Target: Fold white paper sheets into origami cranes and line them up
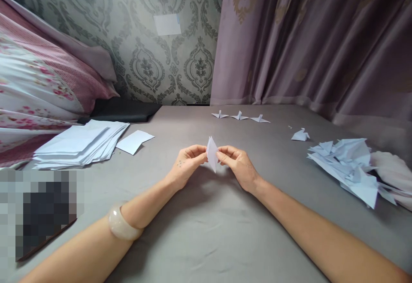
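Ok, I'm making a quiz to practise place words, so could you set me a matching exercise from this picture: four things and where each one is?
Things:
1. Diamond-shaped folded paper
2. Bangle
3. Thick stack of sheets
4. Row of three paper birds

Places:
A. At the far side of the grey surface, before the curtain
B. Around the left forearm
C. Held between the left hand and the right hand
D. Toward the picture's left, beside a single sheet

Right pairs: 1-C, 2-B, 3-D, 4-A
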The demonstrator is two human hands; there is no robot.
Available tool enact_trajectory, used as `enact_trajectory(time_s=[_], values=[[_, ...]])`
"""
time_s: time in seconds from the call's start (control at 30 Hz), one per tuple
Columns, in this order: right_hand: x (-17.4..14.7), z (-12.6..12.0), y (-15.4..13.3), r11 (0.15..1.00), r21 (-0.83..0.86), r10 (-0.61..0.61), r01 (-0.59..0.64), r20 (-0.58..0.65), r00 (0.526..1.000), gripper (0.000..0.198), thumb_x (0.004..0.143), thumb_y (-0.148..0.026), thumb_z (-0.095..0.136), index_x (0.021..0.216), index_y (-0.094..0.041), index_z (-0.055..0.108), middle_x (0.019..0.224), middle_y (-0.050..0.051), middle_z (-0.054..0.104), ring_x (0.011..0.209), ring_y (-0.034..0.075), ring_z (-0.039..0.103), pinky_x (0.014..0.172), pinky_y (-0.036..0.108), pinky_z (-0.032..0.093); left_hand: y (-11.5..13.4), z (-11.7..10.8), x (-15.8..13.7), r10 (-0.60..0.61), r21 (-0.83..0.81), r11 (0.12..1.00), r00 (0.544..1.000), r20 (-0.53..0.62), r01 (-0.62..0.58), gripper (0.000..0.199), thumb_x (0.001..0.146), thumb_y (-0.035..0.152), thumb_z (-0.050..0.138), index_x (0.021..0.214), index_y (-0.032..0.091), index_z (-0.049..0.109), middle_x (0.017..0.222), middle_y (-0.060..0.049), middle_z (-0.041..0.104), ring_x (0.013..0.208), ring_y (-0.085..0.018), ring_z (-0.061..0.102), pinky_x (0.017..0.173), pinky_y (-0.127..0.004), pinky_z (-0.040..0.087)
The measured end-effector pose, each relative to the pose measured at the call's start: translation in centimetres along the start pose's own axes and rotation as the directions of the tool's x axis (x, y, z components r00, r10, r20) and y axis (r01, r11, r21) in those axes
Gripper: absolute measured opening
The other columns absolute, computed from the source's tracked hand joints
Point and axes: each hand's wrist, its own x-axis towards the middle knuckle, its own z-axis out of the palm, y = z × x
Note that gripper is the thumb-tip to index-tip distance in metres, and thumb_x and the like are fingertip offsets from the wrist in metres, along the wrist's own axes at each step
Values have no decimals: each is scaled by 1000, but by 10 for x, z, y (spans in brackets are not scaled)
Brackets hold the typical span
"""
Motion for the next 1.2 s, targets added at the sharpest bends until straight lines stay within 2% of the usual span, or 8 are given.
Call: enact_trajectory(time_s=[0.17,0.33,0.53,0.7,0.8,0.97,1.1,1.2], values=[[0,2,5,998,-31,-59,58,-16,998,22,66,-37,72,78,-19,66,76,2,67,73,16,60,73,30,45,1,2,-2,-11,11,1000,1000,-3,11,21,70,33,74,80,15,70,75,-2,66,70,-12,57,72,-25,44],[2,1,9,994,-46,-97,96,-2,995,11,67,-27,67,75,-20,64,73,0,66,70,16,60,70,29,45,3,2,-3,48,2,999,998,44,-49,18,69,31,75,76,16,69,101,-4,65,86,-15,59,80,-27,45],[1,-1,7,992,-34,-119,120,43,992,19,68,-20,60,84,-21,70,80,1,70,79,17,63,79,31,46,1,3,-3,1,-23,1000,999,46,0,23,66,33,78,76,15,66,76,-1,67,71,-13,59,75,-28,45],[-3,-1,-2,994,-72,-79,84,80,994,20,73,-27,60,87,-21,72,85,1,70,78,16,60,76,29,45,-1,3,-2,10,-21,1000,1000,-4,-10,26,65,34,78,75,16,63,74,0,67,68,-12,58,71,-27,45],[-2,0,-1,995,-75,-61,63,26,998,22,70,-35,66,84,-20,72,81,2,70,76,16,60,73,29,45,1,3,-2,8,-28,1000,1000,-21,-9,27,64,34,80,75,16,62,73,1,66,69,-12,58,71,-26,44],[4,-3,7,999,24,48,-47,-33,998,25,67,-39,69,82,-19,73,81,4,70,75,17,60,71,31,45,4,0,-1,-72,-123,989,995,67,80,33,80,45,63,82,13,68,81,-7,68,79,-18,62,79,-32,47],[8,-10,9,966,202,158,-163,42,987,22,66,-34,71,82,-18,72,82,5,70,77,18,61,75,32,46,5,-3,-1,-73,-199,975,989,127,98,20,77,29,66,85,12,71,89,-10,69,85,-20,62,83,-35,48],[9,-14,8,940,271,176,-206,132,976,19,68,-30,68,82,-18,71,81,6,69,77,18,61,76,32,46,6,-2,-1,-69,-203,974,985,155,100,16,71,19,69,85,13,73,89,-9,69,84,-19,61,83,-36,48]])
